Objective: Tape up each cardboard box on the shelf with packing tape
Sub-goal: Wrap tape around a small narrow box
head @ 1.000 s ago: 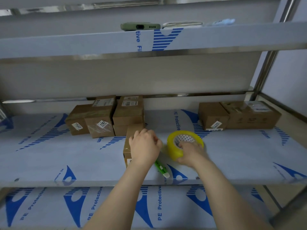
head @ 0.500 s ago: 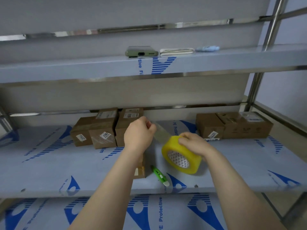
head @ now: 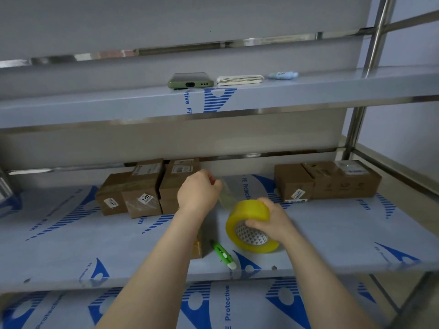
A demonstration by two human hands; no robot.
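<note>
My right hand grips a yellow roll of packing tape, lifted and tilted above the middle shelf. My left hand pinches the free end of the clear tape strip, pulled out up and left from the roll. A small cardboard box stands on the shelf under my left forearm, mostly hidden. Behind it a cluster of brown boxes sits at the back left. Two more boxes sit at the back right.
A green utility knife lies near the shelf's front edge, between the small box and the roll. On the upper shelf lie a green phone, a white folded item and a pale blue tube. A steel post stands right.
The roll was lifted off the shelf and tilted. My left hand left the small box, took the tape end and drew a strip out. The view has tilted upward.
</note>
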